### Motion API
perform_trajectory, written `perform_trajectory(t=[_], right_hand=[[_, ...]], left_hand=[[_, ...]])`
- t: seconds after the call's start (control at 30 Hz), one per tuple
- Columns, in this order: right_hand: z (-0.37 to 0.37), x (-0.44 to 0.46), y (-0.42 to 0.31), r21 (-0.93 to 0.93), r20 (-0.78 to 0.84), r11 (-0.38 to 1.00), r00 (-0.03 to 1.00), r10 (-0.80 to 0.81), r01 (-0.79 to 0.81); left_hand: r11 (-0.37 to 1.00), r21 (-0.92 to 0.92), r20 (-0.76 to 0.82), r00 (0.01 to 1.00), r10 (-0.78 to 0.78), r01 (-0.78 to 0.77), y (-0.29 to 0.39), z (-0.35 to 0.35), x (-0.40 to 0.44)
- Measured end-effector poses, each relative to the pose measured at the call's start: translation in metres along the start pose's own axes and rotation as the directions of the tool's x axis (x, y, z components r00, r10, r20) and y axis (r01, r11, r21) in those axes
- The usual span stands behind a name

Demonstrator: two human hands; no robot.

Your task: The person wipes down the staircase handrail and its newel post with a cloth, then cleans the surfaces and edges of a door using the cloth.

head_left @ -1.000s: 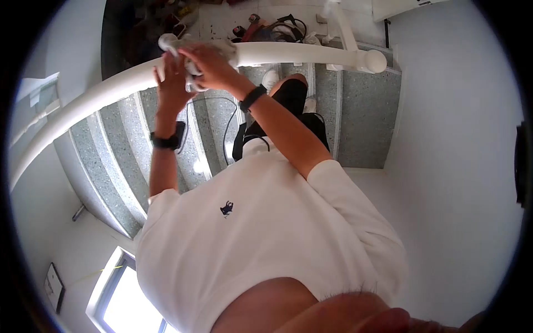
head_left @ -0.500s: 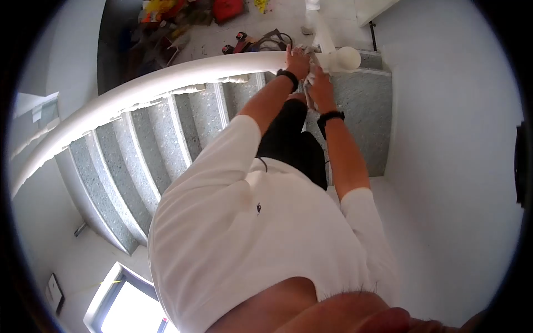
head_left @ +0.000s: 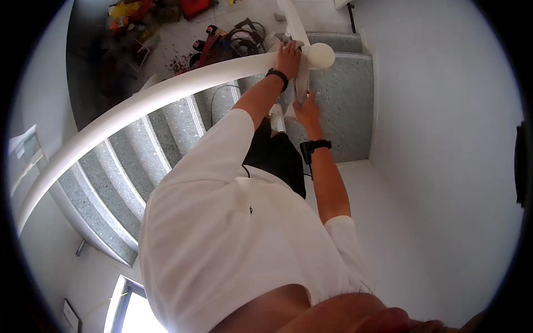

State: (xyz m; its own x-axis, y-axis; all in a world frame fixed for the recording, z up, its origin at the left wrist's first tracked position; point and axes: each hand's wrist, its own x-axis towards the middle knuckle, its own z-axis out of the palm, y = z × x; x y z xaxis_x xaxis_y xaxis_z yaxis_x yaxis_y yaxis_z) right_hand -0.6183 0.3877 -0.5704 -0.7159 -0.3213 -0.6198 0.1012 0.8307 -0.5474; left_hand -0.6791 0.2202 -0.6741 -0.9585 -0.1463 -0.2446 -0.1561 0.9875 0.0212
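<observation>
A greyish-white cloth (head_left: 301, 83) is looped over the white handrail (head_left: 166, 97) close to its round ball end (head_left: 320, 56). My left hand (head_left: 287, 60) lies over the top of the rail, its fingers bent across it and holding the cloth there. Lower down, my right hand (head_left: 308, 114) grips the hanging end of the cloth, which is drawn out fairly straight between the two hands. Both wrists carry black bands. The far side of the rail, with part of the cloth, is hidden.
Grey speckled stairs (head_left: 161, 133) run down the left under the rail. A landing (head_left: 347, 105) lies to the right beside a pale wall (head_left: 422, 111). Beyond the rail, a coiled black cable (head_left: 247, 36), red tools and clutter cover the floor. A window (head_left: 136, 311) shows lower left.
My right hand has moved down and away from the rail, drawing the cloth's end out. My left hand stays at the rail near the ball. The view has shifted slightly.
</observation>
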Motion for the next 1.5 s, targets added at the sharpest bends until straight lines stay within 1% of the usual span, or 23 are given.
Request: perform_trajectory(t=[0.1, 0.17, 0.23, 0.3, 0.33, 0.4, 0.47, 0.57, 0.67, 0.73, 0.77, 0.83, 0.87, 0.9, 0.93, 1.03, 1.1, 1.2, 1.27, 1.33, 1.4, 1.43, 1.5], right_hand=[[0.013, 0.021, 0.001, -0.122, -0.160, 0.992, 0.986, -0.046, 0.026], [0.000, 0.023, -0.001, -0.102, -0.001, 0.993, 0.998, 0.057, -0.057], [-0.011, 0.043, -0.008, -0.076, 0.125, 0.990, 0.983, 0.131, -0.122], [-0.021, 0.041, 0.001, 0.002, 0.237, 1.000, 0.971, 0.005, -0.005], [-0.029, 0.034, -0.005, -0.016, 0.249, 1.000, 0.969, 0.006, -0.002], [-0.045, 0.016, -0.012, 0.201, 0.073, 0.979, 0.997, 0.017, -0.032], [-0.059, 0.021, -0.027, 0.281, 0.005, 0.959, 0.999, -0.044, 0.041], [-0.069, 0.031, -0.051, 0.358, -0.223, 0.913, 0.967, -0.122, 0.198], [-0.076, 0.064, -0.080, 0.193, -0.459, 0.923, 0.862, -0.214, 0.332], [-0.073, 0.095, -0.091, -0.002, -0.539, 0.942, 0.793, -0.285, 0.337], [-0.069, 0.114, -0.081, -0.058, -0.537, 0.940, 0.783, -0.313, 0.335], [-0.052, 0.159, -0.058, 0.186, -0.475, 0.928, 0.856, -0.202, 0.323], [-0.046, 0.169, -0.058, -0.042, -0.492, 0.923, 0.796, -0.352, 0.383], [-0.046, 0.176, -0.056, -0.272, -0.488, 0.873, 0.723, -0.488, 0.406], [-0.051, 0.184, -0.055, -0.304, -0.487, 0.852, 0.699, -0.524, 0.426], [-0.042, 0.216, -0.069, -0.276, -0.431, 0.899, 0.792, -0.432, 0.341], [-0.052, 0.225, -0.079, -0.415, -0.293, 0.863, 0.855, -0.427, 0.288], [-0.060, 0.250, -0.085, -0.488, -0.170, 0.846, 0.928, -0.333, 0.214], [-0.065, 0.272, -0.079, -0.477, -0.111, 0.822, 0.907, -0.406, 0.310], [-0.068, 0.281, -0.062, -0.475, -0.062, 0.790, 0.881, -0.469, 0.388], [-0.068, 0.295, -0.051, -0.495, -0.083, 0.622, 0.680, -0.728, 0.606], [-0.070, 0.301, -0.043, -0.504, -0.087, 0.616, 0.674, -0.734, 0.606], [-0.063, 0.314, -0.030, -0.570, -0.009, 0.367, 0.441, -0.898, 0.735]], left_hand=[[0.997, -0.079, -0.058, 0.998, -0.029, 0.024, -0.011, -0.012, 0.010], [0.993, -0.116, -0.020, 0.999, -0.035, 0.032, -0.003, -0.001, 0.003], [0.993, -0.042, -0.234, 0.967, 0.099, -0.112, -0.007, 0.014, 0.007], [0.918, -0.362, 0.328, 0.899, 0.289, -0.163, -0.017, -0.019, 0.004], [0.821, -0.569, 0.399, 0.855, 0.331, -0.052, -0.016, -0.006, -0.001], [0.677, -0.732, 0.445, 0.807, 0.387, 0.079, -0.015, -0.001, -0.018], [0.462, -0.882, 0.199, 0.961, 0.193, 0.090, -0.027, -0.028, -0.043], [0.381, -0.911, 0.199, 0.977, 0.073, 0.157, -0.045, -0.050, -0.047], [0.490, -0.869, 0.150, 0.978, 0.142, 0.063, -0.066, -0.059, -0.039], [0.627, -0.774, -0.054, 0.996, 0.070, -0.086, -0.072, -0.048, -0.032], [0.697, -0.716, -0.053, 0.999, 0.002, -0.040, -0.075, -0.063, -0.035], [0.731, -0.683, -0.013, 1.000, -0.004, -0.006, -0.089, -0.075, -0.030], [0.775, -0.622, -0.285, 0.954, -0.091, -0.112, -0.087, -0.057, -0.034], [0.764, -0.643, -0.215, 0.970, -0.114, -0.053, -0.097, -0.071, -0.035], [0.751, -0.660, -0.137, 0.981, -0.140, 0.015, -0.102, -0.086, -0.035], [0.816, -0.576, -0.240, 0.945, -0.222, 0.045, -0.103, -0.075, -0.039], [0.790, -0.609, -0.201, 0.950, -0.239, 0.070, -0.102, -0.070, -0.043], [0.908, -0.412, -0.339, 0.911, -0.235, 0.080, -0.096, -0.041, -0.048], [0.877, -0.476, -0.190, 0.966, -0.173, 0.064, -0.089, -0.036, -0.043], [0.914, -0.406, -0.261, 0.955, -0.138, 0.021, -0.080, -0.012, -0.040], [0.942, -0.334, -0.337, 0.935, -0.109, -0.010, -0.066, 0.005, -0.029], [0.956, -0.292, -0.281, 0.953, -0.114, 0.028, -0.057, 0.007, -0.020], [0.967, -0.244, -0.236, 0.963, -0.132, 0.072, -0.046, 0.013, -0.006]])
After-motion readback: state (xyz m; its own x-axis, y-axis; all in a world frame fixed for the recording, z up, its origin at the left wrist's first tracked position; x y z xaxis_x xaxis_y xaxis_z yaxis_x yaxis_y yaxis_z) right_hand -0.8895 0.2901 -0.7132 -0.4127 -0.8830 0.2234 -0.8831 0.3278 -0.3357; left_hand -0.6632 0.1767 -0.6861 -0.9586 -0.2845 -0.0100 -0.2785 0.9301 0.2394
